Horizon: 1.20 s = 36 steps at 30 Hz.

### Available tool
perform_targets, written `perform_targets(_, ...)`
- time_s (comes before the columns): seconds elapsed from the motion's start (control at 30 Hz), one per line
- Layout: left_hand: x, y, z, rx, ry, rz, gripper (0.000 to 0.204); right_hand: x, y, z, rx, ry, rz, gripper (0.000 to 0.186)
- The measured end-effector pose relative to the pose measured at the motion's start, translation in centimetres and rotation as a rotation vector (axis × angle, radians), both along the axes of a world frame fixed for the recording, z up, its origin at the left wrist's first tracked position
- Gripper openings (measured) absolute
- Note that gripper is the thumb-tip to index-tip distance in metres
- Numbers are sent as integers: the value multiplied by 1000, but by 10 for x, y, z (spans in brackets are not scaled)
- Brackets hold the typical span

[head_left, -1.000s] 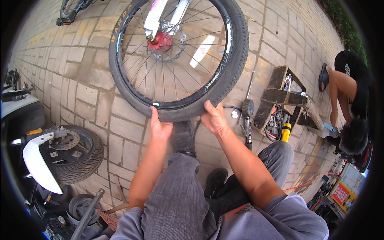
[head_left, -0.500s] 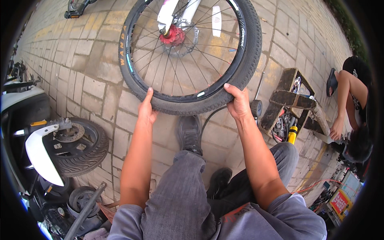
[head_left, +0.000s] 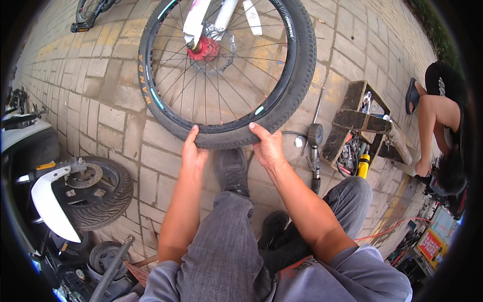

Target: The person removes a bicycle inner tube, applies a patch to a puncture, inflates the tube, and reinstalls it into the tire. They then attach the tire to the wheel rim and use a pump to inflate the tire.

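Note:
A bicycle wheel with a black tyre [head_left: 305, 55] stands at the top centre, its thin spokes meeting at a red hub [head_left: 205, 49] held in a white fork [head_left: 197, 22]. My left hand [head_left: 194, 152] grips the tyre's near edge, thumb lying on its side by the rim. Not far to its right, my right hand [head_left: 268, 147] holds the same edge, thumb also on top. The fingers of both hands are mostly hidden beneath the tyre. A pressure gauge with a hose [head_left: 315, 135] lies on the paving right of my right hand.
A worn tool carrier [head_left: 358, 120] stands to the right, holding tools and a yellow cylinder [head_left: 364, 163]. Beyond it another person [head_left: 436, 118] crouches. On the left is a motorcycle wheel [head_left: 103, 189] with a white fender [head_left: 50, 204]. A pedal [head_left: 81, 26] shows at upper left.
My right hand has moved left along the tyre, closer to my left hand. The wheel has turned a little, its rim sticker and white spoke reflector shifting. The gauge shows more fully.

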<state>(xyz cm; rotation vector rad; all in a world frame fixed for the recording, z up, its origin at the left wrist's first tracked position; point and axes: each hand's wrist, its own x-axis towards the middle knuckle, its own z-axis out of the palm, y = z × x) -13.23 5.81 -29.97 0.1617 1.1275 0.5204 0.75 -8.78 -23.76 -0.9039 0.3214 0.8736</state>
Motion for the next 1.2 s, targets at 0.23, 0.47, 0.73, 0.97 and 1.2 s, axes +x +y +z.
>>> perform_targets(0.23, 1, -18, 10, -1, -142, 51, 34, 25, -10, -3, 136, 7, 80, 58)
perform_targets(0.47, 5, -28, 11, -25, -191, 58, 41, 39, -18, -11, 134, -7, 162, 50)
perform_targets(0.73, 13, -35, 10, -48, -162, 63, 43, 54, 5, 18, -293, -143, -95, 41)
perform_targets(0.97, 13, -41, 19, -5, -211, 73, 46, 64, -9, 8, -71, -221, -4, 44)
perform_targets(1.2, 12, -45, 18, 9, -311, 94, 46, 74, -9, 7, 69, -144, 47, 44)
